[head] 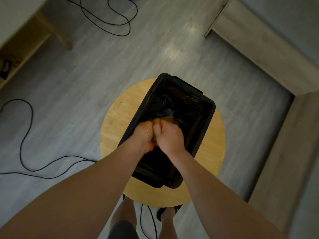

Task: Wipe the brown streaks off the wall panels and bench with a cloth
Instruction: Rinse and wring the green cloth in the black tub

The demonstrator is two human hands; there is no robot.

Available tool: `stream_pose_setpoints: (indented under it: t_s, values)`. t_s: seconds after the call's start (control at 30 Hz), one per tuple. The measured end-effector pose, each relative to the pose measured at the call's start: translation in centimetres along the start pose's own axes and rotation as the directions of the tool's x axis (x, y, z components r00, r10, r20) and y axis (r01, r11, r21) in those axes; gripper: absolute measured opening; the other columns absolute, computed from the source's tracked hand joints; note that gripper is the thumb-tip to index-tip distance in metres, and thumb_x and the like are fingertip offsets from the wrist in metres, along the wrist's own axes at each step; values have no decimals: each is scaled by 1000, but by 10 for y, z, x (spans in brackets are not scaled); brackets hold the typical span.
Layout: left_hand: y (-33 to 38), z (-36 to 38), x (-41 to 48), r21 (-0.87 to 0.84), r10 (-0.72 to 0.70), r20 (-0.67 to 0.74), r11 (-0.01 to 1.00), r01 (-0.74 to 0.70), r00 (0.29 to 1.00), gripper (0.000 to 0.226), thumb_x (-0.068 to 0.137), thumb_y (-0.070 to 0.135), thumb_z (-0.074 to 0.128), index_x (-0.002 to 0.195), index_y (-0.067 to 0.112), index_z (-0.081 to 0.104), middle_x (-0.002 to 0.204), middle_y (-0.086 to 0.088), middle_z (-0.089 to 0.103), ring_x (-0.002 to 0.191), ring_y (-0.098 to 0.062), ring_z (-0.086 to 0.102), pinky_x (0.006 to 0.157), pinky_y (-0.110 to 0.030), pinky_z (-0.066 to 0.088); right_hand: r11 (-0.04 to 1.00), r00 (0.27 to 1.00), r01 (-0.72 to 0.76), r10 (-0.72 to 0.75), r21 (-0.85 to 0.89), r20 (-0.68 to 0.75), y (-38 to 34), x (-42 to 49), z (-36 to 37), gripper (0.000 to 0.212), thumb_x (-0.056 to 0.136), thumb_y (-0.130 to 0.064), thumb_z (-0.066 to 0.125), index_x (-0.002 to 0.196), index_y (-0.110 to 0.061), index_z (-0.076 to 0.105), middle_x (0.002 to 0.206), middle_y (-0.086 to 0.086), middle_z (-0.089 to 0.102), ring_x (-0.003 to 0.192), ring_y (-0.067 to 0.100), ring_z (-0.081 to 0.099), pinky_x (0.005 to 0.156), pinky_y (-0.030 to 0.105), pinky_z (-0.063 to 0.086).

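1. Black plastic fills the middle of the head view: a rectangular tub (pixel 209 107) sits slantwise on a round wooden stool (pixel 117 114), its far end poking out past the stool's far edge and its near end inside the near edge.
2. Both hands are down in the tub, pressed knuckle to knuckle over its middle.
3. The left hand (pixel 144 135) is balled up tight, fingers curled round the cloth (pixel 166 119).
4. The right hand (pixel 170 137) is just the same, a closed fist clamped on that cloth, touching the left hand.
5. The cloth is a yellowish-brown wad; only a little of it pokes out beyond the knuckles on the far side, and a sliver shows between the two palms.
6. Just past the cloth there is a wet-looking glint on the tub's dark bottom; how much liquid is in there I cannot tell.
7. Both bare forearms come up from the bottom corners and meet over the tub's near half.
8. Beneath the stool's near edge, two legs and a dark shoe (pixel 161 213) stand on the grey plank floor (pixel 86 75).
9. One black cable (pixel 25 135) loops across the floor to the left, and another (pixel 107 23) curls near the top edge.
10. Pale wooden furniture (pixel 25 40) stands upper left, and a low wood-grain ledge (pixel 259 49) runs along the right.
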State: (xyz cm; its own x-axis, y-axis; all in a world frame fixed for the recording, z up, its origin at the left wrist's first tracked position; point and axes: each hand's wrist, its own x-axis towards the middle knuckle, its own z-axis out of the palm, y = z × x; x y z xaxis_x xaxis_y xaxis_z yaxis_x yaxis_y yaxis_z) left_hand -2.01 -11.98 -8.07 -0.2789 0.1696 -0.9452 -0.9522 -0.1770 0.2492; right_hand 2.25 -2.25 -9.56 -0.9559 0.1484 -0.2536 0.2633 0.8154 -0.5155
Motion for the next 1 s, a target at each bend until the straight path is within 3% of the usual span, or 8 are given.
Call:
stream_pose_setpoints:
  t_s: [0.1,0.2,0.3,0.4,0.53,0.67,0.87,1.0]
  values:
    - [-4,-2,-3,129,64,27,989,-67,998,28,105,13,46,107,2,72,105,-19,74,98,-30,71,84,-42,62,977,984,-174,176,-122,11,26,27,5,33,106,-32,37,96,-11,59,91,13,65,80,36,65,62,39,49]
    - [-8,-6,-2,179,52,-11,983,-50,999,36,107,35,41,116,14,69,113,-14,72,107,-29,67,97,-50,56,895,895,-434,441,97,-66,32,36,9,33,110,-30,36,130,-8,50,135,21,48,105,42,59,79,40,48]
    - [-11,-7,5,162,-59,0,985,58,998,43,99,52,47,128,28,66,120,-9,72,114,-34,65,100,-63,49,818,830,-555,533,150,166,27,28,22,46,111,-38,31,154,-21,36,158,17,29,133,41,46,111,43,42]
    - [-14,-5,14,72,-70,12,995,69,997,44,103,53,46,134,27,64,123,-9,71,116,-32,65,103,-58,50,831,839,-489,366,264,402,16,9,18,35,111,-34,36,130,-22,63,130,8,64,116,24,62,99,35,49]
    - [-10,-9,14,53,-38,19,998,37,999,41,107,31,44,94,8,76,88,-15,75,81,-26,74,72,-35,57,880,959,-276,228,385,167,-14,-21,0,43,108,-43,44,74,-22,59,66,-8,59,64,8,58,61,33,45]
    - [-7,-9,17,97,-45,-1,994,45,999,37,110,14,38,79,8,56,59,-5,61,57,-19,61,52,-26,50,957,999,-39,33,287,24,-21,-29,-5,49,110,-38,39,62,-31,41,54,-8,45,52,10,48,52,24,32]
    - [-19,-5,4,166,110,59,979,-118,992,21,101,3,53,106,0,73,93,-17,75,85,-28,73,64,-33,59,981,996,-54,67,-186,63,31,15,6,48,109,-45,25,103,-13,59,96,12,64,84,36,66,69,45,54]
    - [-22,-13,3,95,141,44,985,-145,989,42,106,31,50,146,19,49,126,-11,69,112,-29,68,91,-50,57,931,929,-366,364,-9,-70,34,34,12,47,111,-38,36,146,-7,41,149,21,33,126,45,47,103,49,44]
